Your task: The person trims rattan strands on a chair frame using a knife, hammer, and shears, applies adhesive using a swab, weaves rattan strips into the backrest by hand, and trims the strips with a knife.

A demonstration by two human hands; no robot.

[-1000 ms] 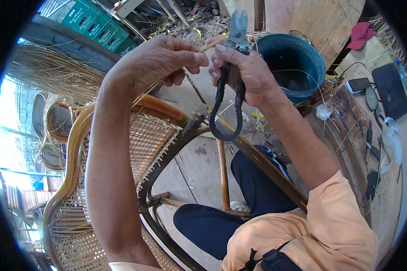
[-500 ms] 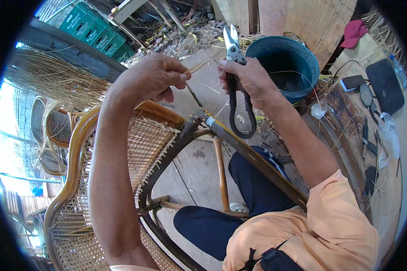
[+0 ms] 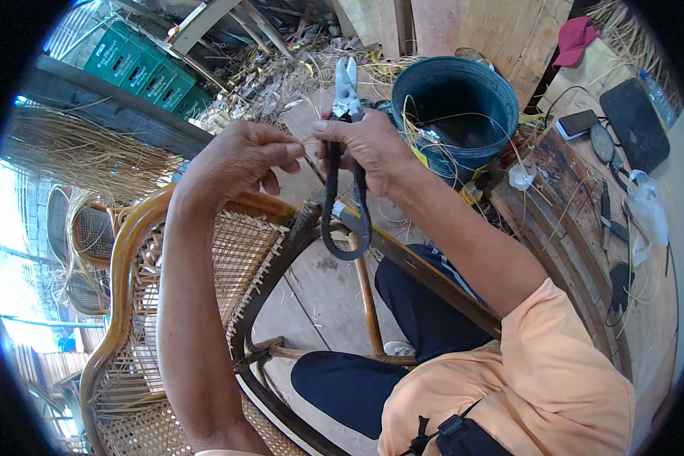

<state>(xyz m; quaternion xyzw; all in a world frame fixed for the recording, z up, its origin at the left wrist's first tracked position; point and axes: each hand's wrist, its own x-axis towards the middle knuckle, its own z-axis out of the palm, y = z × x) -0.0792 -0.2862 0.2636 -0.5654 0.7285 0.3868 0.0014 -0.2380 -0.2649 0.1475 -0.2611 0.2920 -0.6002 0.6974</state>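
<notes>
My right hand (image 3: pixel 376 152) grips a pair of pruning shears (image 3: pixel 346 99), jaws pointing up and slightly apart, black-wrapped handles hanging below the fist. Just left of it, the thumb and fingertips of my left hand (image 3: pixel 239 156) are pinched together. What they hold is hard to make out; a thin dark stick (image 3: pixel 315 169) reaches from beside the fingertips toward the chair frame. Below both hands lies a tipped rattan chair (image 3: pixel 121 304), its woven cane panel (image 3: pixel 239 247) showing many short cut ends along the dark frame edge. My left forearm hides part of the weave.
A dark teal bucket (image 3: pixel 456 76) with loose cane strands stands beyond my right hand. Tools, a phone (image 3: pixel 577 124) and a clear plastic bag (image 3: pixel 647 216) lie on boards at the right. Bundled cane (image 3: pixel 91 144) hangs at the left, near green crates (image 3: pixel 140 68).
My right hand has brought the shears left and slightly lower, close to my left hand. The pale cane strip that stuck out from my left fingers no longer shows clearly. Cane strands now appear over the bucket.
</notes>
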